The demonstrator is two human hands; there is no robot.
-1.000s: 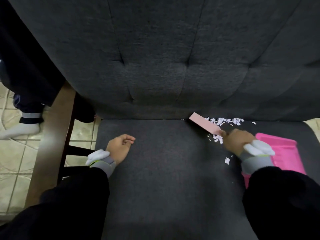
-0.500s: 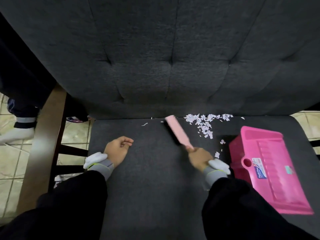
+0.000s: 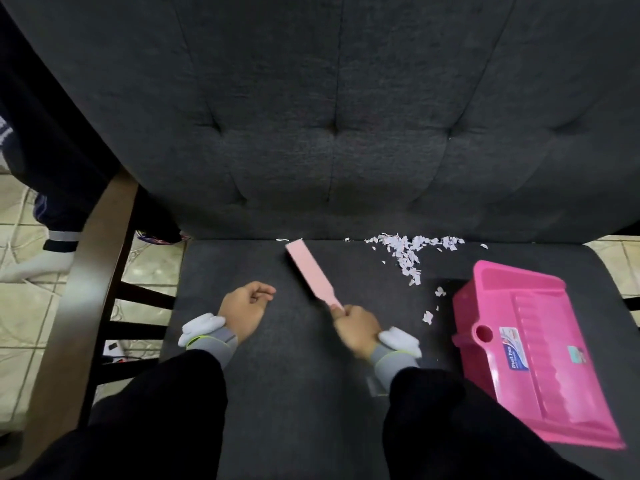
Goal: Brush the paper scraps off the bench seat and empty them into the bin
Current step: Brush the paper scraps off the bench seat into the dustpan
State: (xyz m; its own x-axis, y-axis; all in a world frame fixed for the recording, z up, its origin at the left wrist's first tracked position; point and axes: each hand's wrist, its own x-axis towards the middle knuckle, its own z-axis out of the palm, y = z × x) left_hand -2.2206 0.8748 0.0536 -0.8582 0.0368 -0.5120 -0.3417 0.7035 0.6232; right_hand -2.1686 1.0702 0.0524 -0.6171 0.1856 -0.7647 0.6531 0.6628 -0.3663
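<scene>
White paper scraps [image 3: 410, 252] lie in a loose pile at the back of the dark grey bench seat [image 3: 294, 375], along the seam with the backrest, and a few trail toward the front. My right hand [image 3: 355, 329] grips the handle of a pale pink brush [image 3: 311, 271]; the brush head points back-left, to the left of the pile. A bright pink dustpan [image 3: 533, 355] lies on the seat to the right of the scraps. My left hand [image 3: 244, 308] rests on the seat with fingers loosely curled, holding nothing. No bin is in view.
The tufted grey backrest [image 3: 346, 116] rises behind the seat. A brown wooden table edge [image 3: 83, 289] runs along the left, with dark chair rungs below it. Another person's leg in a white sock [image 3: 38, 266] stands on the tiled floor at far left.
My right hand has carried the brush leftward, from over the scrap pile to the left of it. The scraps are spread a little more. The dustpan has come fully into view. My left hand stayed still.
</scene>
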